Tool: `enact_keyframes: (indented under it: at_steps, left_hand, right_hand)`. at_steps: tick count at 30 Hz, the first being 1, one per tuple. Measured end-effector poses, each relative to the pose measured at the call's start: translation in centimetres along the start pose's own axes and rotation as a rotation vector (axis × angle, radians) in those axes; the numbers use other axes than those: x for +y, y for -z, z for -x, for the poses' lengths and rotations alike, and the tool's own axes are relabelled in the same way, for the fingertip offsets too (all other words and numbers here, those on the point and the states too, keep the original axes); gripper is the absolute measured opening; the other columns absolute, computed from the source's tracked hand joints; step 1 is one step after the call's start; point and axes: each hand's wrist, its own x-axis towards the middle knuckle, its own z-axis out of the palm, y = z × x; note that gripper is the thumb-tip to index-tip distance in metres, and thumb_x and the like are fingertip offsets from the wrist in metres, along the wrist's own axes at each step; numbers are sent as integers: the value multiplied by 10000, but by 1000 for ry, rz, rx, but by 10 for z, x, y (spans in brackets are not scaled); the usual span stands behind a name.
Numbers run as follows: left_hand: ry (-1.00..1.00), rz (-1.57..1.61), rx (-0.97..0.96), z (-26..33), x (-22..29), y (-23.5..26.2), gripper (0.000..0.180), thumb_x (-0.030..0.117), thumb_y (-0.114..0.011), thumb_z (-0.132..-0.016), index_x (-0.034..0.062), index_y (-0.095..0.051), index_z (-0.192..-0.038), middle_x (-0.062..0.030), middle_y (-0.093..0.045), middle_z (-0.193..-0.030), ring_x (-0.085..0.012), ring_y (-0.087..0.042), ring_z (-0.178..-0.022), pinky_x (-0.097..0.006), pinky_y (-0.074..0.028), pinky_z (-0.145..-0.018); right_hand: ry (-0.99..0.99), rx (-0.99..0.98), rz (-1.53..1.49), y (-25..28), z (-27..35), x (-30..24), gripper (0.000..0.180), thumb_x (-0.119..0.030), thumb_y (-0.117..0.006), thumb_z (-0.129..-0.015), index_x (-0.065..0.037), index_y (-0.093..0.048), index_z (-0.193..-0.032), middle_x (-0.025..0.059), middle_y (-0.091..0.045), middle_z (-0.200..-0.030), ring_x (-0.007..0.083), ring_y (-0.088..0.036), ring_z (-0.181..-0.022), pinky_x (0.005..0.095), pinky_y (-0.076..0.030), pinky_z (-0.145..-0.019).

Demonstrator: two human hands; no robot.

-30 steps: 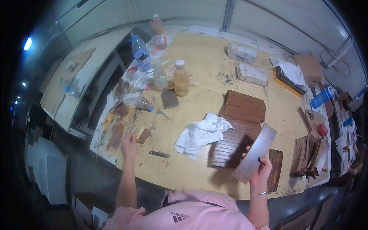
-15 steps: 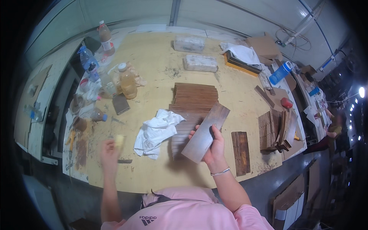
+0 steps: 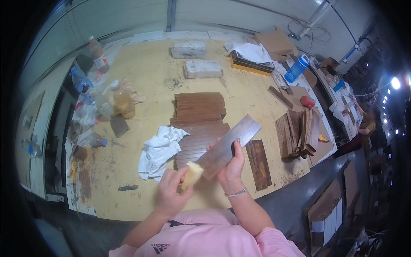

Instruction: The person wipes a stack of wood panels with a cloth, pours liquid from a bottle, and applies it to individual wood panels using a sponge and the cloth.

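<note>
My left hand pinches a pale yellow sponge close to the lower left end of a brown wooden board. My right hand grips that board from its right edge, thumb on top, and holds it tilted above the table. Beneath and beyond it lie rows of brown wooden boards set side by side. A crumpled white cloth rests against their left side. To the right of my right hand lies a darker, streaked board.
Bottles, among them one with amber liquid, crowd the table's left side. Two whitish wrapped blocks stand at the back. A stack of boards, a red object and a blue bottle are at right.
My left hand has brought the sponge rightward from the table's left side to the board's near end. The board has turned to a flatter slant in my right hand. The view has shifted right.
</note>
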Motion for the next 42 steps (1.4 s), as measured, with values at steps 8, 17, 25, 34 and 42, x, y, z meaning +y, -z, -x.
enact_keyframes:
  at_steps: [8,17,25,34,42]
  left_hand:
    - [-39,-5,-16,9,2,0,516,-18,-719,-620,19,-626,-1127,-97,-513,-795,-261,-526,-711,-362,-437,-645]
    - [-213,-118,-140,21,0,11,416,50,-718,-697,47,-630,-1104,-121,-566,-844,-312,-552,-727,-405,-459,-611]
    - [-239,-235,-314,-13,0,-2,107,161,-652,-818,93,-664,-900,-106,-602,-835,-312,-589,-756,-438,-463,-648]
    - [-210,-286,-432,3,-5,3,153,243,-645,-832,117,-674,-914,-92,-625,-879,-316,-605,-808,-451,-474,-689]
    - [298,174,-5,10,-26,35,350,109,-729,-782,46,-677,-1122,-118,-595,-903,-302,-598,-868,-377,-500,-769]
  right_hand:
    - [80,-35,-24,-1,-2,1,437,-414,-449,-1018,-3,-528,-1145,136,-587,-1053,298,-609,-938,481,-505,-901]
    - [64,-149,-65,-4,-3,-2,508,-482,-363,-1037,-35,-557,-1179,141,-627,-1005,322,-625,-914,499,-506,-866]
    - [-36,-74,17,-5,-5,4,559,-535,-342,-1037,-39,-556,-1181,138,-629,-1007,307,-629,-924,487,-513,-880]
    - [-36,-69,47,6,-11,0,542,-528,-368,-1036,-45,-548,-1203,140,-638,-1045,307,-630,-966,487,-514,-916]
    - [-98,-134,141,37,-32,-9,461,-401,-366,-1069,-41,-509,-1318,182,-630,-1194,337,-639,-1066,487,-517,-961]
